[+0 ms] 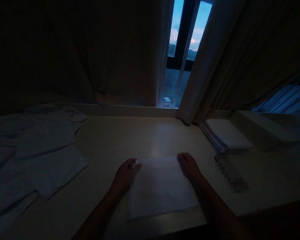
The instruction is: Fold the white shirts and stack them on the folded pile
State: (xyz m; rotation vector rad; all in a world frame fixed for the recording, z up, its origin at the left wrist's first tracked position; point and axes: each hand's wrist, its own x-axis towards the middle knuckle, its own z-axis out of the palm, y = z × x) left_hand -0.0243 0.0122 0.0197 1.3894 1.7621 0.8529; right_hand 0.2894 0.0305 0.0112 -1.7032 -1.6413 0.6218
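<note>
A white folded cloth (160,188) lies flat on the pale table (120,140) right in front of me. My left hand (126,175) rests at the cloth's far left corner, fingers curled on its edge. At the far right corner my right hand (188,165) lies with its fingers bent onto the cloth. The room is dim, so finger detail is faint.
A heap of loose white cloths (32,153) covers the table's left side. A neat stack of folded cloths (226,136) sits at the right by a raised ledge (262,128). Curtains (210,60) frame a narrow window (182,50) behind the table.
</note>
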